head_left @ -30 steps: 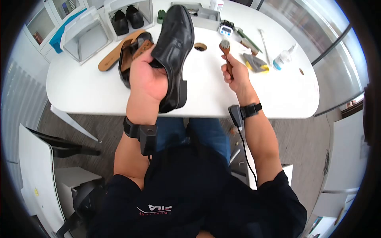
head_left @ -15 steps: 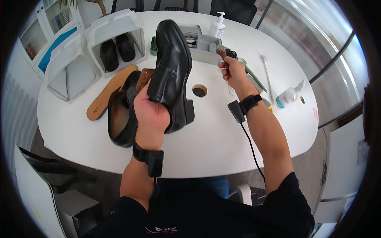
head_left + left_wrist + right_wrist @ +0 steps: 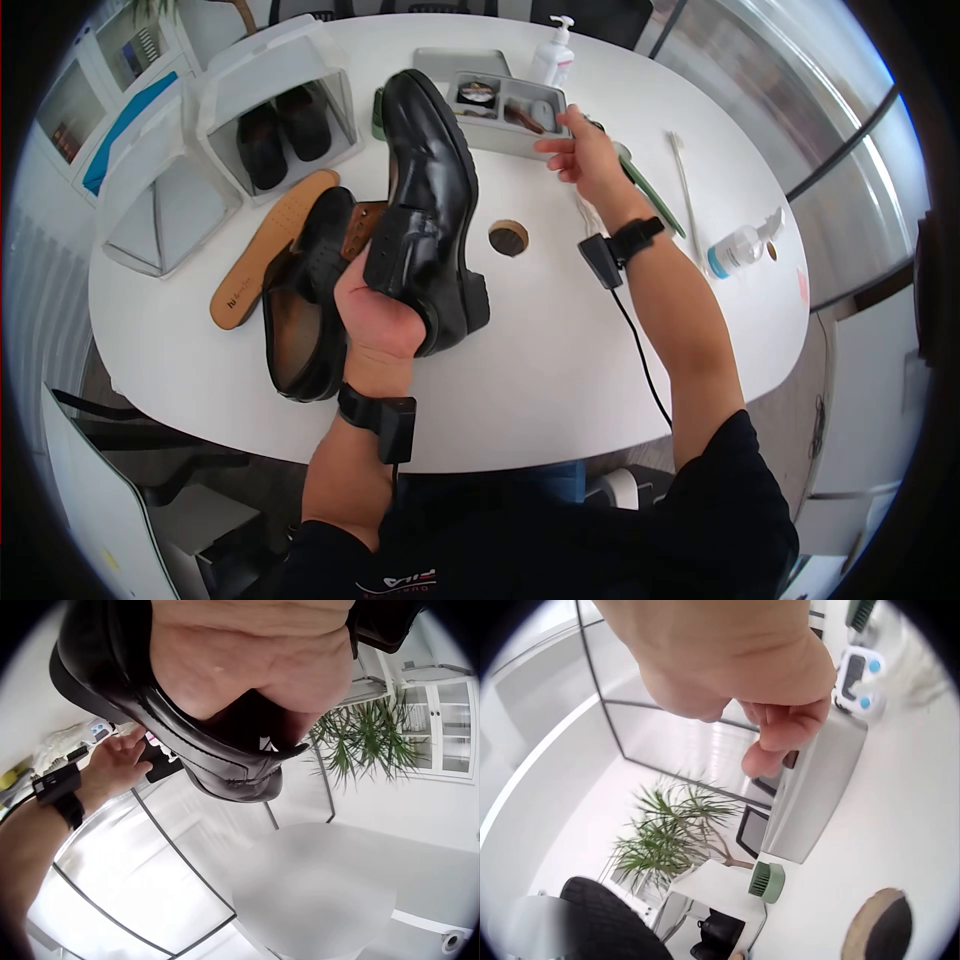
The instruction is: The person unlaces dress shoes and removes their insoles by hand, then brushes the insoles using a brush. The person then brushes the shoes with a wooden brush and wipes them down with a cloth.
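Note:
My left hand [image 3: 380, 318] holds a black leather shoe [image 3: 430, 170] above the table, toe pointing away. In the left wrist view, its fingers reach into the shoe opening [image 3: 255, 724] and are hidden there. My right hand [image 3: 590, 155] hovers at the right end of a grey compartment box [image 3: 500, 137], fingers loosely extended and holding nothing. Inside the box, near those fingertips, lies a brown wooden-handled brush [image 3: 525, 118], beside a round tin [image 3: 478, 94]. Left of the held shoe, a second black shoe [image 3: 335, 230] rests on the table next to a tan insole [image 3: 270, 245].
Two clear-fronted shoe boxes [image 3: 170, 225] stand at the left, one with dark shoes [image 3: 262, 148] inside. A pump bottle [image 3: 552, 62] is behind the grey box. Toward the right are a green-handled brush [image 3: 650, 192], a long white-headed brush [image 3: 685, 185] and a spray bottle [image 3: 738, 250].
My right hand has moved forward to the grey box and let go of the wooden-handled brush, which now lies in a compartment. The left hand keeps the shoe, turned slightly. The head view has tilted up.

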Demonstrator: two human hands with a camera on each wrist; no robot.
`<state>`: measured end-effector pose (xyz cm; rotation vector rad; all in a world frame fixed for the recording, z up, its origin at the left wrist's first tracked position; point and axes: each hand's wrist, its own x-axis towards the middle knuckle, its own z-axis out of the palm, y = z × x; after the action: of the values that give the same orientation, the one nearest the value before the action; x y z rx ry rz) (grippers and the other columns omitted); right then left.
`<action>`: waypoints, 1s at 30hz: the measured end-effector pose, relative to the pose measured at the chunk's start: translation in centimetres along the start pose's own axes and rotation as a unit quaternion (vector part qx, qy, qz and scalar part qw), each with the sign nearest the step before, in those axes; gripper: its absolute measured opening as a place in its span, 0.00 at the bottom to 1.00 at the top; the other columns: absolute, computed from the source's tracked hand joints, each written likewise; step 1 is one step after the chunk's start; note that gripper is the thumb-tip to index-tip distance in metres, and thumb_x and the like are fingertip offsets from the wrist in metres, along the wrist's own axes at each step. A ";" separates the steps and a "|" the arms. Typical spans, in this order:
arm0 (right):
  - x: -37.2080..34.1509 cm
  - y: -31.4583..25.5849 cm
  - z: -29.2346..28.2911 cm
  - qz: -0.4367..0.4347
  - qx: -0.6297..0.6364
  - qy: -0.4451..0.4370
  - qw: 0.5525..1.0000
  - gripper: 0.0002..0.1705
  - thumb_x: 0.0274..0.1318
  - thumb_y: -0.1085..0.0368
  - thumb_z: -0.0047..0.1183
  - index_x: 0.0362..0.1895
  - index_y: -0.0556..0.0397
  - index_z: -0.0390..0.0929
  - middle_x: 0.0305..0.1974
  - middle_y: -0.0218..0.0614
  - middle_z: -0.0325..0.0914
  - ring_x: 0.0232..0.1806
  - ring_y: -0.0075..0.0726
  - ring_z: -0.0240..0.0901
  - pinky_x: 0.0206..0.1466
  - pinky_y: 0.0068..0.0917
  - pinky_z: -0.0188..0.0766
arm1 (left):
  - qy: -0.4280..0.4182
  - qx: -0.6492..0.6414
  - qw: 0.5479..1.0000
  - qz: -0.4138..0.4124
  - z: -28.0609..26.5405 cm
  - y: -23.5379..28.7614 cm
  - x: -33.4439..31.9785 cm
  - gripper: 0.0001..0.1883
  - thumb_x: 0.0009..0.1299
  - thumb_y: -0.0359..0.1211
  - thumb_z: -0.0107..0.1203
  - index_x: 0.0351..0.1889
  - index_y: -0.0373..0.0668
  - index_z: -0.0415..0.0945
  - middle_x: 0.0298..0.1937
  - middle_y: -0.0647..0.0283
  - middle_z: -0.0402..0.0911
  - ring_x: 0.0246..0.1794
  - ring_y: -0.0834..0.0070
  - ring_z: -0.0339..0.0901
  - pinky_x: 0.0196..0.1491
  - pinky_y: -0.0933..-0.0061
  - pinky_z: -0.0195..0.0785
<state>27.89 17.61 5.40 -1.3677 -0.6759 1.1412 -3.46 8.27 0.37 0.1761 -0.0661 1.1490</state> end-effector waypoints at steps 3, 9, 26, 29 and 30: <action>-2.1 -0.2 -5.4 -0.167 -0.154 0.056 0.972 0.20 0.72 0.54 0.59 0.57 0.54 0.84 0.32 0.34 0.86 0.19 0.21 0.71 0.20 0.20 0.62 | 0.007 0.014 1.000 0.019 0.1 -0.2 -0.2 0.22 0.79 0.34 0.43 0.61 0.28 0.79 0.59 0.50 0.85 0.62 0.56 0.82 0.70 0.56 0.73; -8.0 -2.0 -11.8 -0.131 -0.521 0.181 0.824 0.18 0.64 0.53 0.62 0.47 0.52 0.90 0.33 0.38 0.88 0.28 0.32 0.84 0.33 0.30 0.79 | 0.008 0.028 0.999 0.026 -0.1 -0.2 -0.2 0.21 0.78 0.33 0.43 0.59 0.28 0.79 0.58 0.50 0.85 0.61 0.58 0.83 0.70 0.57 0.73; -12.7 2.0 -20.2 -0.120 -0.714 0.041 0.688 0.17 0.55 0.64 0.64 0.50 0.48 0.89 0.43 0.44 0.88 0.48 0.52 0.84 0.52 0.44 0.78 | 0.005 0.018 1.000 0.023 -0.5 0.3 0.1 0.22 0.78 0.32 0.43 0.60 0.26 0.78 0.62 0.47 0.83 0.64 0.55 0.81 0.72 0.54 0.71; -13.0 0.9 -20.5 -0.137 -0.683 0.050 0.716 0.13 0.56 0.64 0.63 0.46 0.49 0.90 0.39 0.45 0.88 0.44 0.53 0.85 0.49 0.43 0.79 | -0.014 0.003 1.000 0.018 -0.5 0.2 0.1 0.21 0.78 0.31 0.44 0.60 0.25 0.78 0.62 0.47 0.83 0.64 0.55 0.81 0.73 0.54 0.70; -13.2 0.5 -20.6 -0.178 -0.654 0.099 0.729 0.11 0.56 0.64 0.63 0.43 0.51 0.90 0.37 0.46 0.88 0.43 0.53 0.85 0.47 0.42 0.79 | -0.014 0.002 1.000 0.018 -0.6 0.2 0.0 0.21 0.78 0.31 0.44 0.60 0.25 0.78 0.62 0.47 0.83 0.64 0.55 0.81 0.73 0.54 0.70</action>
<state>41.80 -2.53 4.99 -2.2978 -1.6524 0.0160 -3.67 8.44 -0.17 0.1959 -0.0925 1.1831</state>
